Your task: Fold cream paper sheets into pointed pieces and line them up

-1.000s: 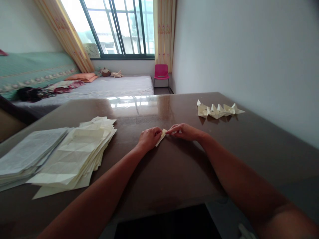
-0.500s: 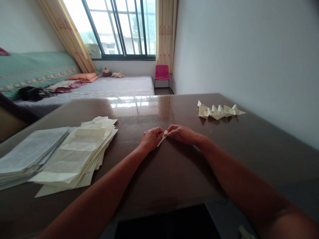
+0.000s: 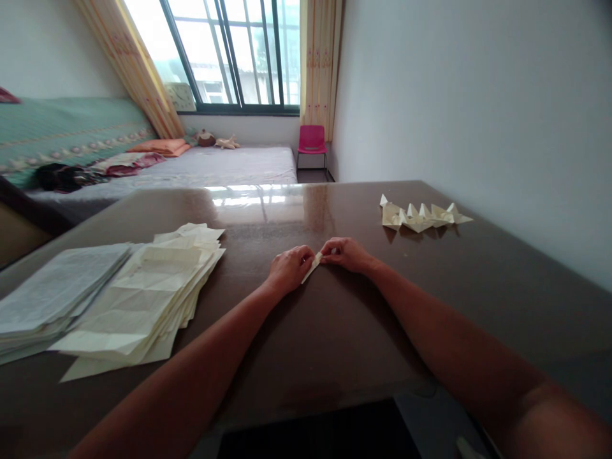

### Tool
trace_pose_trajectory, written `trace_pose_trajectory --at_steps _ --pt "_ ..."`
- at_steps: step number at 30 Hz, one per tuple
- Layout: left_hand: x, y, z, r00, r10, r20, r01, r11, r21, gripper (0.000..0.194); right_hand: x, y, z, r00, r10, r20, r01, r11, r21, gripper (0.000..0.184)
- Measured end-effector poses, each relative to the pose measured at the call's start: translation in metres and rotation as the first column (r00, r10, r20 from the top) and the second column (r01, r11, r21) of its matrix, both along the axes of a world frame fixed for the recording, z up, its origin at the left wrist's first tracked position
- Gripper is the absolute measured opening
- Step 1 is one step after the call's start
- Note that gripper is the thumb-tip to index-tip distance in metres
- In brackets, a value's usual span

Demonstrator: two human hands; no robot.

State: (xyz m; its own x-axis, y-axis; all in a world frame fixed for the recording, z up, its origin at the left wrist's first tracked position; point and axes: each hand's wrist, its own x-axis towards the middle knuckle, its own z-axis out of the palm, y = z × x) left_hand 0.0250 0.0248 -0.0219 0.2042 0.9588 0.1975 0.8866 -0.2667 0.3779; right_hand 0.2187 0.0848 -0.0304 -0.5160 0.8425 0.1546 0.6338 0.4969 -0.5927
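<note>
A small piece of folded cream paper (image 3: 312, 268) is held between my two hands, just above or on the brown table. My left hand (image 3: 289, 266) has its fingers closed on the paper's left side. From the other side my right hand (image 3: 349, 253) pinches its upper right edge with thumb and fingers. Parts of the paper are hidden behind my fingers. Farther off to the right stand several folded paper shapes (image 3: 421, 218) with pointed peaks, grouped in a row.
On the left of the glossy table (image 3: 306, 344) lies a stack of creased cream sheets (image 3: 148, 287), beside a pile of greyish sheets (image 3: 62, 280). A white wall (image 3: 468, 95) runs along the right. Beyond are a bed (image 3: 239, 162) and a pink chair (image 3: 312, 140).
My right hand has shifted very slightly, its fingers now more curled at the paper's edge. The left hand stays in place, still gripping the folded paper.
</note>
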Motion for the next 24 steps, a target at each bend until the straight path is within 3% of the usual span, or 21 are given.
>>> trace_pose_trajectory --at_steps 3,11,14,20,24 --pt "0.002 -0.004 0.003 0.999 -0.019 -0.031 0.019 1.000 -0.003 0.025 0.000 0.000 0.001 1.000 0.016 0.005 -0.016 1.000 -0.019 0.020" --pt "0.005 -0.011 0.007 0.989 -0.036 -0.145 0.039 0.999 0.020 0.025 0.003 -0.001 0.001 0.980 0.196 -0.043 -0.188 0.972 0.142 0.017" --pt "0.005 -0.011 0.006 0.986 -0.028 -0.165 0.036 0.998 0.046 0.022 0.002 -0.001 0.002 0.978 0.202 -0.043 -0.193 0.968 0.160 0.018" --pt "0.008 -0.013 0.010 0.978 0.062 -0.201 -0.051 0.997 0.063 0.023 -0.003 -0.001 0.000 0.982 0.152 -0.115 -0.137 0.982 0.128 0.020" --pt "0.007 -0.013 0.012 0.975 0.093 -0.201 -0.082 0.995 0.059 0.022 0.001 -0.002 0.005 0.959 0.203 -0.199 -0.205 0.979 0.009 0.027"
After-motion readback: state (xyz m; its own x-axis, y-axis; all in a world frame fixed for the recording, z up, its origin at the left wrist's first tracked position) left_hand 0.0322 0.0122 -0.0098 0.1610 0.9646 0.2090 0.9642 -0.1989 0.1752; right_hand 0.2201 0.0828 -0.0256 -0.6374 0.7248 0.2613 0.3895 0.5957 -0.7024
